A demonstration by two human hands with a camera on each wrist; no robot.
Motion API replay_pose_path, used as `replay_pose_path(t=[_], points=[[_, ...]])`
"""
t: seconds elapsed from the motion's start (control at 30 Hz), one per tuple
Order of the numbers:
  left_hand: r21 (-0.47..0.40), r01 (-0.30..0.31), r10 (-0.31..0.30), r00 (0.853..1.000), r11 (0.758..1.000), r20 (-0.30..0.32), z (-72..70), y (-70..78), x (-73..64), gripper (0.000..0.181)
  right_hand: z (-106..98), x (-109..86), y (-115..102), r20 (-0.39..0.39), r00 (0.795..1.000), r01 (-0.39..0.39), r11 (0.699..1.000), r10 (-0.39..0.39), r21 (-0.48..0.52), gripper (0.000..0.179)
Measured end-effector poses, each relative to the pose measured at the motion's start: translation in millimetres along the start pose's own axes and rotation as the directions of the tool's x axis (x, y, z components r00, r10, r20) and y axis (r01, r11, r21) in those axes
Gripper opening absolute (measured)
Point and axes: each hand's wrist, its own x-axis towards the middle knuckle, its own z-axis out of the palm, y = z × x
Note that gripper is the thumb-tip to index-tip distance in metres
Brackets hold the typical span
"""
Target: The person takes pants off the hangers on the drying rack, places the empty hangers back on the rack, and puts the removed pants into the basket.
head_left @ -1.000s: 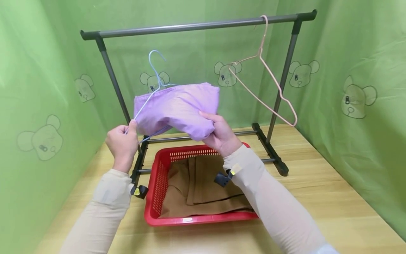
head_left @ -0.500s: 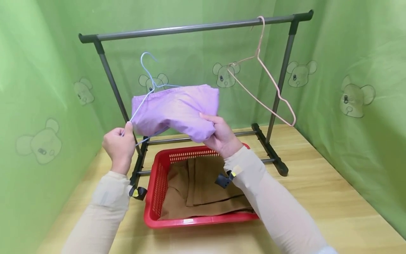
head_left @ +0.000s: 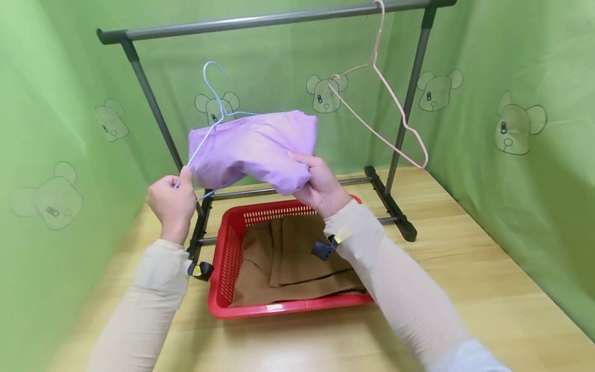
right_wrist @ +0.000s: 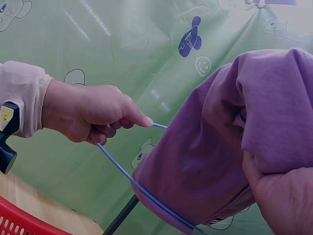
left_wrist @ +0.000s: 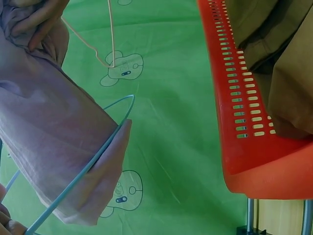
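Note:
A light purple garment, bunched and folded, is threaded through a blue wire hanger. One sloping hanger arm crosses in front of the cloth and the bottom bar runs beneath it. My left hand grips the hanger's left corner, thumb on top, as the right wrist view also shows. On the other side, my right hand holds the garment's right end, its thumb on the front and its other fingers partly hidden behind cloth. The hanger's hook points up, away from the rail.
A dark metal clothes rack stands behind, with a pink hanger hooked on its rail at right. Below my hands, a red basket contains folded brown cloth. Green mouse-printed curtains surround the wooden table.
The hanger and my left hand have shifted slightly left, so the hook sits farther left over the garment. Lately the whole head view has tilted down a little. Both grips are the same.

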Motion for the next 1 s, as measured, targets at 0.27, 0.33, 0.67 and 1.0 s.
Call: replay_pose_path(t=[0.27, 0.33, 0.67, 1.0], points=[[0.017, -0.042, 0.042, 0.999, 0.999, -0.029, 4.1, 0.7, 0.5, 0.044, -1.2, 1.7, -2.4, -0.023, 1.000, 0.001, 1.000, -0.001, -0.006, 0.014], [0.019, -0.059, 0.060, 0.997, 0.998, -0.045, 4.2, 0.8, 1.1, 0.044, -1.3, 2.0, -2.4, 0.002, 1.000, 0.007, 1.000, -0.007, 0.000, 0.016], [0.029, -0.058, 0.059, 0.998, 0.998, -0.027, -0.1, 6.5, 5.2, 0.043, 7.0, 4.0, -3.1, 0.038, 0.999, 0.006, 1.000, -0.006, 0.018, 0.017], [0.062, -0.040, 0.042, 0.998, 0.997, -0.037, -0.6, 1.3, 9.4, 0.040, 9.2, 6.5, -3.6, 0.072, 0.997, 0.030, 0.998, -0.027, -0.048, 0.081]])
